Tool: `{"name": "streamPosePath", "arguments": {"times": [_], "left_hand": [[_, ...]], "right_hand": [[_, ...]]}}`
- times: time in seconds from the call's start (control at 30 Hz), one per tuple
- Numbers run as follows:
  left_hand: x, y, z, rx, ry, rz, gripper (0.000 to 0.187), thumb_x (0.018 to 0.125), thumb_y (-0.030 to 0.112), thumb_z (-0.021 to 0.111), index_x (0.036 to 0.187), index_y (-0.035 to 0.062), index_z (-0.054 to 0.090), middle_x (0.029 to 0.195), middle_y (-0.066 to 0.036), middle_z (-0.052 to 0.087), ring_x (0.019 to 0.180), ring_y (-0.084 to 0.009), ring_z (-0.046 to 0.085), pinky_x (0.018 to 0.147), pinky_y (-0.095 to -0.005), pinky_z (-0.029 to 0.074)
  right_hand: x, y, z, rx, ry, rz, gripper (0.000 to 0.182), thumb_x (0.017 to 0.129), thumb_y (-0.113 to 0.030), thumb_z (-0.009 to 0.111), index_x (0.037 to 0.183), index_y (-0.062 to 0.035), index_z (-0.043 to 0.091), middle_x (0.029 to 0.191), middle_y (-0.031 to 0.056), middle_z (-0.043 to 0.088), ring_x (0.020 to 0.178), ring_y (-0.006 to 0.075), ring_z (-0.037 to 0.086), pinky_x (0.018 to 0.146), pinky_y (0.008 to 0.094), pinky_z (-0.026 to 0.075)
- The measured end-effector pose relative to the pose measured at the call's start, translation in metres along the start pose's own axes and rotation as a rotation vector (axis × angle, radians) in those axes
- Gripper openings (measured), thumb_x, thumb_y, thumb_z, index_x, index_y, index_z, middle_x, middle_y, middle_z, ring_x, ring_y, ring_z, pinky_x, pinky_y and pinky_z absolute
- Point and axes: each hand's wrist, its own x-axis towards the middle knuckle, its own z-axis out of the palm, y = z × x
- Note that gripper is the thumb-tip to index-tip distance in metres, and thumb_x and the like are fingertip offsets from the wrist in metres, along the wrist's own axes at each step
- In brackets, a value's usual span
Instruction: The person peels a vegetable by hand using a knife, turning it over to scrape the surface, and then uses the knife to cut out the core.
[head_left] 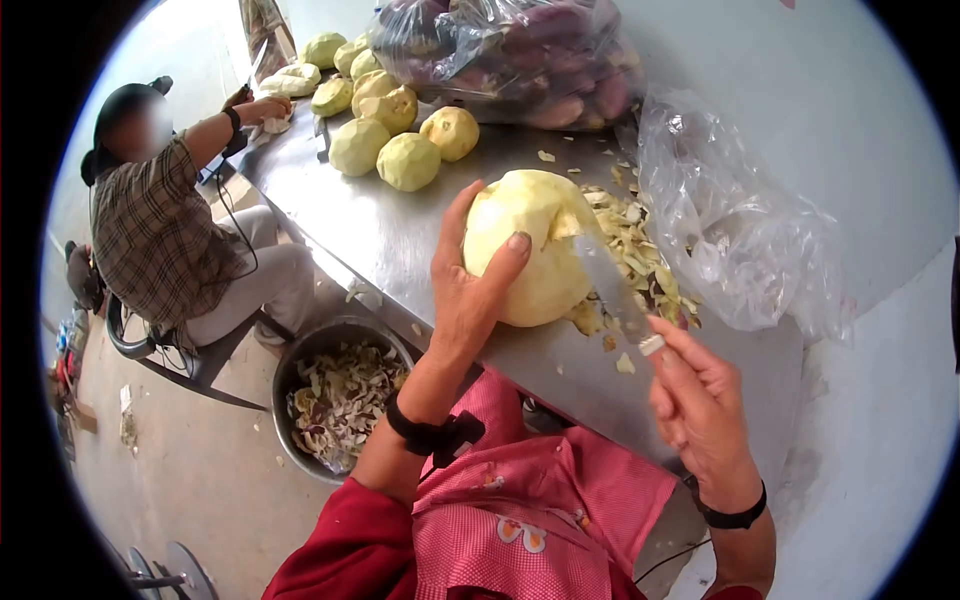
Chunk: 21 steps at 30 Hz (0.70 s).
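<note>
My left hand (478, 275) is wrapped round the left side of a large, round, peeled pale-yellow vegetable (530, 285), its thumb across the front. The exact kind is not clear. A hollow shows near the vegetable's upper right. My right hand (705, 400) grips a knife (612, 285) by its handle, which is mostly hidden in the fingers. The blade, somewhat blurred, points up and left, its tip end at the vegetable's right side. Yellowish and purple peelings (640, 250) lie on the metal table (440, 225) behind the blade.
Several peeled vegetables (409, 162) sit at the table's far left, by a clear bag of purplish vegetables (540, 70). Crumpled clear plastic (740, 220) lies on the right. A metal basin of peelings (345, 400) stands on the floor. Another person (170, 220) sits at left.
</note>
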Motion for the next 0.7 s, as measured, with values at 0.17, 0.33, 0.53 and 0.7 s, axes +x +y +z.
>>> {"name": "streamPosePath", "arguments": {"times": [0.17, 0.33, 0.53, 0.7], "left_hand": [[0.000, 0.000, -0.001, -0.013, 0.029, -0.038, 0.071, 0.086, 0.027, 0.073, 0.144, 0.0017, 0.042, 0.131, -0.016, 0.056, 0.117, -0.0237, 0.056, 0.100, -0.0350, 0.046], [-0.003, 0.005, 0.002, -0.057, 0.022, -0.028, 0.067, 0.089, 0.026, 0.071, 0.144, 0.0027, 0.041, 0.131, -0.015, 0.055, 0.117, -0.0231, 0.056, 0.100, -0.0343, 0.046], [-0.002, 0.000, 0.000, -0.039, 0.028, 0.005, 0.067, 0.089, 0.026, 0.071, 0.144, 0.0033, 0.041, 0.130, -0.016, 0.056, 0.116, -0.0230, 0.056, 0.099, -0.0345, 0.046], [0.001, 0.002, -0.005, -0.176, -0.012, -0.082, 0.065, 0.090, 0.027, 0.071, 0.141, 0.0051, 0.037, 0.128, -0.017, 0.055, 0.114, -0.0238, 0.057, 0.097, -0.0346, 0.047]], "right_hand": [[-0.012, -0.009, -0.004, -0.180, 0.058, -0.166, 0.034, 0.100, -0.014, 0.060, 0.132, -0.0035, 0.061, 0.066, -0.0009, 0.055, 0.046, 0.0004, 0.039, 0.043, 0.0180, 0.032], [-0.012, -0.006, 0.009, -0.416, -0.008, -0.208, 0.035, 0.099, -0.011, 0.061, 0.133, -0.0047, 0.062, 0.072, -0.0025, 0.056, 0.060, 0.0018, 0.046, 0.055, 0.0187, 0.040], [-0.011, -0.012, 0.017, -0.570, -0.070, -0.263, 0.038, 0.100, -0.009, 0.059, 0.138, -0.0046, 0.057, 0.077, -0.0032, 0.057, 0.067, 0.0026, 0.048, 0.060, 0.0196, 0.042], [-0.012, -0.042, 0.023, -0.403, -0.230, 0.073, 0.042, 0.102, -0.012, 0.054, 0.144, -0.0061, 0.050, 0.070, -0.0031, 0.054, 0.054, 0.0008, 0.043, 0.049, 0.0184, 0.036]]}}
